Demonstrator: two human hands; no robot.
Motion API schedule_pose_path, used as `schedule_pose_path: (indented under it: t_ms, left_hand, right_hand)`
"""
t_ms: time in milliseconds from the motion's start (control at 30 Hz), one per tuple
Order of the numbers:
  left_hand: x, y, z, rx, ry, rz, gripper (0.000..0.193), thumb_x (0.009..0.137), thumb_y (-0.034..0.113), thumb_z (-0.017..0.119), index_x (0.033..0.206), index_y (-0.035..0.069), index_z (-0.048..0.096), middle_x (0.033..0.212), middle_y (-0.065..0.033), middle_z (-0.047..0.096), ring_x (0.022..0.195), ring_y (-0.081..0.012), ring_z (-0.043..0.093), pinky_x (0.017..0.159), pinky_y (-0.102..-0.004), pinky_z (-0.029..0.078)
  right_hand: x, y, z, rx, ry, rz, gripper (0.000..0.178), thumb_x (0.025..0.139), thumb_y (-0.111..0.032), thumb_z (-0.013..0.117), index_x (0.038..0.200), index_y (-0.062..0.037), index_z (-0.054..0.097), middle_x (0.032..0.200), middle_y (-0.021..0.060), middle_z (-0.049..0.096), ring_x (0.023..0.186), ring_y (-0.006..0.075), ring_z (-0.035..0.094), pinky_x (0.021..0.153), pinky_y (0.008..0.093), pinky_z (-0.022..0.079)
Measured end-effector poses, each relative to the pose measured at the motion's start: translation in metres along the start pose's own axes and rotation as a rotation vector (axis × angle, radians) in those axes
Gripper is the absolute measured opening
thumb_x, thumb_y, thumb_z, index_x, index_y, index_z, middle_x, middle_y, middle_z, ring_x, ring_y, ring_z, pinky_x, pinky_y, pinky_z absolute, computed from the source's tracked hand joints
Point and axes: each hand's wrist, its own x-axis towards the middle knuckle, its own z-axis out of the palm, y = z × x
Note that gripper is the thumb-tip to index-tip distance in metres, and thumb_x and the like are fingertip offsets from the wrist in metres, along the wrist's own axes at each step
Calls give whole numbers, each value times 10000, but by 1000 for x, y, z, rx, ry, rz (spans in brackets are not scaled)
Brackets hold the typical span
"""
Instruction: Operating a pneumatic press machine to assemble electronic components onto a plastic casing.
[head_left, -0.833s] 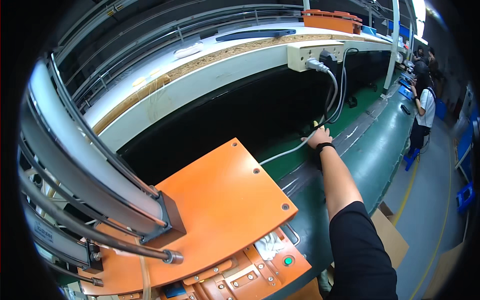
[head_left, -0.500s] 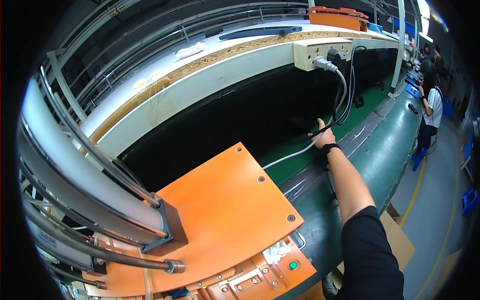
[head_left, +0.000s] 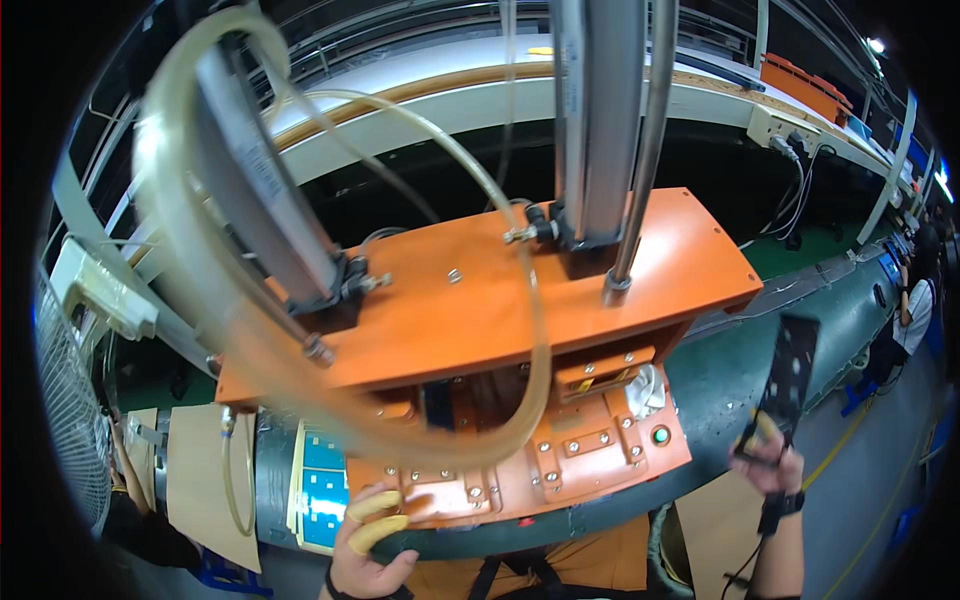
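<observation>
My right hand [head_left: 772, 468], off to the right of the orange press, is closed on the lower end of a flat black panel [head_left: 790, 368] with pale spots. The panel is held up at a tilt. At the front left edge of the lower fixture [head_left: 590, 450] is my left hand [head_left: 370, 545]. Its fingers are apart and hold nothing, and yellow finger covers sit on some fingertips. Above the fixture spans the orange top plate [head_left: 440, 325], carrying two grey cylinders [head_left: 600, 130]. A blurred clear hose [head_left: 540, 340] loops in front and hides part of the fixture.
A green button [head_left: 661, 436] and a white cloth [head_left: 646, 392] are on the fixture's right. Blue sheets [head_left: 323, 490] lie left of it, beside cardboard [head_left: 212, 480]. A fan guard [head_left: 70, 400] stands far left. The green belt [head_left: 730, 400] runs right towards another person [head_left: 915, 300].
The view has swung left and down over the press. My right hand has come back from beside the hanging cables and now holds the black panel. My left hand has come into view.
</observation>
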Motion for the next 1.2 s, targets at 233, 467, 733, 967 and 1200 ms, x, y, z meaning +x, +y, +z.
schedule_pose_path:
  t_ms: [233,467,733,967,1200]
  left_hand:
    - [-20,39,58,-144,-247,526,542,724,359,793,1188,139,621,1352,-189,511,1267,-455,427,1064,-633,278]
    - [-24,56,47,121,-278,455,498,844,323,682,1251,51,589,1341,-207,543,1226,-399,507,1091,-616,266]
    - [-11,16,23,-160,-281,66,810,690,251,867,1368,89,455,1285,-77,589,1198,-255,581,1169,-555,113]
    - [35,-1,-8,34,-140,142,704,674,158,846,1295,60,530,1261,-117,610,1209,-295,569,1161,-530,220]
    - [69,-15,-25,271,-285,169,752,649,182,830,1326,95,514,1257,-123,594,1224,-301,528,1161,-565,214]
  right_hand:
    - [-26,140,31,93,-1018,237,1113,619,-138,858,1488,63,194,1530,261,248,1428,391,252,1162,534,182]
    - [12,215,178,255,-758,688,1020,700,-276,832,1496,-28,247,1495,125,359,1344,281,387,1128,459,265]
    - [53,242,208,253,-786,659,1038,812,-449,714,1538,-34,99,1409,175,437,1331,273,419,1119,398,287]
    - [45,234,181,118,-753,644,772,956,-401,573,1518,-20,207,1392,157,482,1210,212,514,1044,352,386]
    - [17,221,150,-103,-574,643,718,960,-344,565,1498,8,246,1376,209,486,1217,235,515,1045,378,391]
